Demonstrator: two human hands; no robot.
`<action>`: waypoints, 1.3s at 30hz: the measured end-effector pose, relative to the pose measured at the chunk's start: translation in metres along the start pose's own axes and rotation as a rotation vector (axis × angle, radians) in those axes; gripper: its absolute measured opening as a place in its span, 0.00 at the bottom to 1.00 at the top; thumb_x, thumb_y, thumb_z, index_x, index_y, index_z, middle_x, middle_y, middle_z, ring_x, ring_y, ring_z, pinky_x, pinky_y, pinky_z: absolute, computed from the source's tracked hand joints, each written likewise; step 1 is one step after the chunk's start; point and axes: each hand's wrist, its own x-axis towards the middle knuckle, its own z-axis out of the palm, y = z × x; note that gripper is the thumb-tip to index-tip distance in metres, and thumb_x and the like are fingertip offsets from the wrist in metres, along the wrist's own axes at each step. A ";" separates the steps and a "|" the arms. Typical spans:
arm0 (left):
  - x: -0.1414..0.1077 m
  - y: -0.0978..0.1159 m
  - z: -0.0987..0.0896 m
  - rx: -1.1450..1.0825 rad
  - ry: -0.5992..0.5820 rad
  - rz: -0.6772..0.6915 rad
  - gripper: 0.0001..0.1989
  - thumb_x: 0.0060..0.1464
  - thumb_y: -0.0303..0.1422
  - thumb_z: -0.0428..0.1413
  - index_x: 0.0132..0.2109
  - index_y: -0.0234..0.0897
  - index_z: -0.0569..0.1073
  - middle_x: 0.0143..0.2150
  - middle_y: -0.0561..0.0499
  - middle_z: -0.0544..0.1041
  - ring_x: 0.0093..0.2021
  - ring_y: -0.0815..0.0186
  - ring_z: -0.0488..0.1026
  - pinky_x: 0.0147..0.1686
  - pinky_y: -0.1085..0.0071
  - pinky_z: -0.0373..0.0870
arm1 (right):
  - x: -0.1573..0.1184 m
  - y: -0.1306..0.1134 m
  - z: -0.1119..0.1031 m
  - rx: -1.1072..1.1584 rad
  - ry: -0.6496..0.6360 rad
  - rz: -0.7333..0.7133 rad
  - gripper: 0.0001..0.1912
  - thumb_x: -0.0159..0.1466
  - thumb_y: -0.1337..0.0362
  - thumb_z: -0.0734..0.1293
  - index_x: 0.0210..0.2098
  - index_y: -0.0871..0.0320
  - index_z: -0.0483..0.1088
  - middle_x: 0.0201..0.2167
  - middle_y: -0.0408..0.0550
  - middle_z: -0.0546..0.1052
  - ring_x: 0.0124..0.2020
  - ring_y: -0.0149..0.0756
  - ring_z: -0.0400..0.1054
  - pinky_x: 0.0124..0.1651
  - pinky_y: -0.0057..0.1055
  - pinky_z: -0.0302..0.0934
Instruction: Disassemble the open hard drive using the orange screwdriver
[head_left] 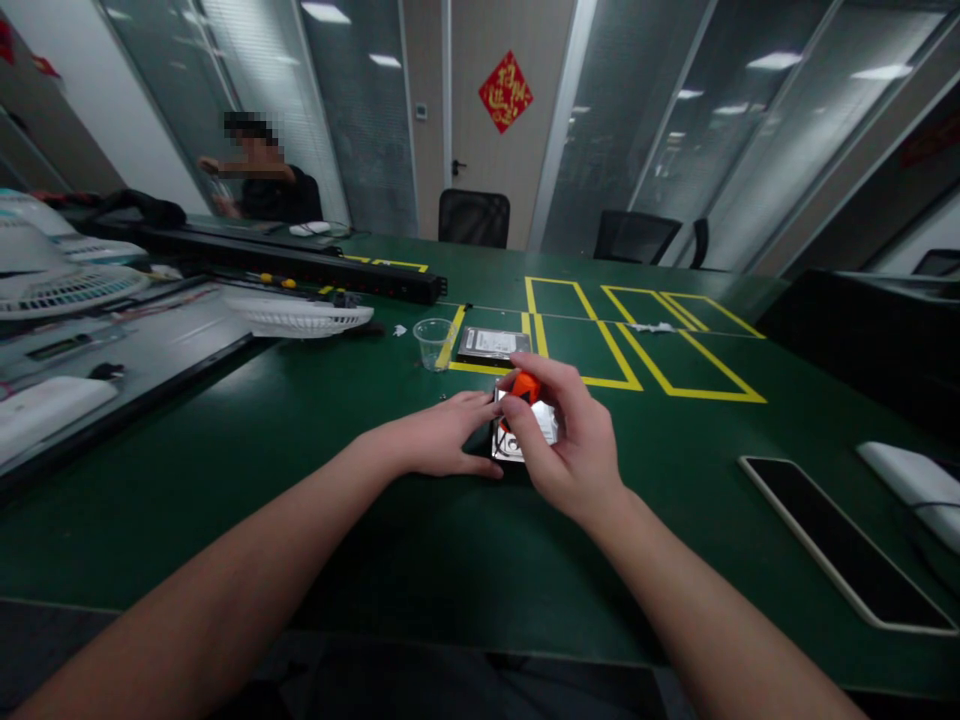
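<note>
A hard drive (513, 450) lies flat on the green desk (420, 570), directly in front of the person, its bare metal face and part of a white label showing between the two hands. The right hand (574, 435) has its thumb and fingers clamped on an orange-handled tool (528, 386), probably a screwdriver, held over the drive; its tip is hidden. The left hand (448, 437) touches the drive's left side, thumb and fingers apart around that end; whether they squeeze it I cannot tell.

The step in hand looks like working a screw on the drive's face. The next move seems to call for a firm left hand, with the tool kept upright and in line with the screw so it does not slip.

Just beyond lies a second drive (491, 344), with a clear plastic cup (435, 347) near its left side. The second drive's white label carries print too small to read, and no brand is legible on either drive. Farther off, on the door (480, 170), a red diamond sign (506, 92) bears stylised gold characters that I cannot read with certainty.
</note>
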 end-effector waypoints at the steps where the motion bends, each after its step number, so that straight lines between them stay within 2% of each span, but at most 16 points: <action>1: 0.000 0.000 0.000 -0.002 -0.003 0.000 0.48 0.70 0.53 0.78 0.88 0.46 0.74 0.88 0.35 0.78 0.91 0.28 0.71 0.88 0.34 0.73 | 0.001 0.000 0.000 -0.002 -0.002 -0.014 0.21 0.87 0.61 0.74 0.77 0.47 0.81 0.65 0.55 0.93 0.59 0.50 0.93 0.66 0.51 0.91; 5: 0.001 -0.001 0.001 0.014 -0.008 -0.008 0.48 0.70 0.53 0.78 0.87 0.45 0.74 0.87 0.34 0.79 0.90 0.29 0.72 0.89 0.36 0.72 | 0.002 -0.001 -0.001 -0.009 -0.011 -0.038 0.21 0.89 0.60 0.73 0.77 0.47 0.82 0.61 0.53 0.94 0.56 0.48 0.93 0.61 0.47 0.91; 13: 0.002 0.004 0.001 0.052 -0.054 -0.108 0.50 0.68 0.56 0.80 0.86 0.43 0.76 0.91 0.33 0.73 0.91 0.27 0.69 0.90 0.35 0.70 | 0.000 -0.002 -0.003 0.035 -0.002 -0.022 0.21 0.93 0.61 0.65 0.78 0.46 0.82 0.61 0.53 0.94 0.58 0.47 0.92 0.61 0.46 0.90; 19: 0.001 -0.002 0.002 0.046 -0.024 -0.047 0.51 0.69 0.57 0.79 0.88 0.46 0.74 0.91 0.34 0.73 0.92 0.28 0.68 0.90 0.34 0.69 | 0.000 -0.001 -0.001 0.024 0.012 -0.012 0.18 0.90 0.60 0.69 0.75 0.47 0.82 0.63 0.55 0.93 0.59 0.50 0.93 0.61 0.50 0.90; 27: 0.000 -0.002 0.001 0.012 -0.007 -0.018 0.51 0.68 0.54 0.79 0.89 0.45 0.74 0.90 0.34 0.75 0.92 0.26 0.68 0.89 0.32 0.71 | -0.001 0.000 0.001 0.033 0.027 0.011 0.13 0.88 0.60 0.74 0.70 0.47 0.81 0.53 0.50 0.92 0.47 0.45 0.91 0.50 0.43 0.88; 33: 0.000 -0.002 0.001 0.002 -0.013 -0.021 0.52 0.69 0.53 0.79 0.91 0.46 0.72 0.93 0.34 0.73 0.93 0.28 0.67 0.90 0.31 0.70 | 0.002 -0.002 -0.002 -0.005 0.002 -0.041 0.18 0.89 0.61 0.73 0.74 0.45 0.82 0.61 0.52 0.94 0.56 0.47 0.94 0.59 0.46 0.91; 39: 0.001 -0.003 0.002 -0.004 -0.015 0.004 0.49 0.70 0.51 0.79 0.89 0.47 0.73 0.91 0.35 0.75 0.93 0.29 0.68 0.90 0.32 0.69 | 0.002 -0.002 -0.002 0.006 0.002 -0.042 0.17 0.88 0.62 0.74 0.73 0.46 0.83 0.60 0.51 0.94 0.56 0.46 0.94 0.59 0.44 0.90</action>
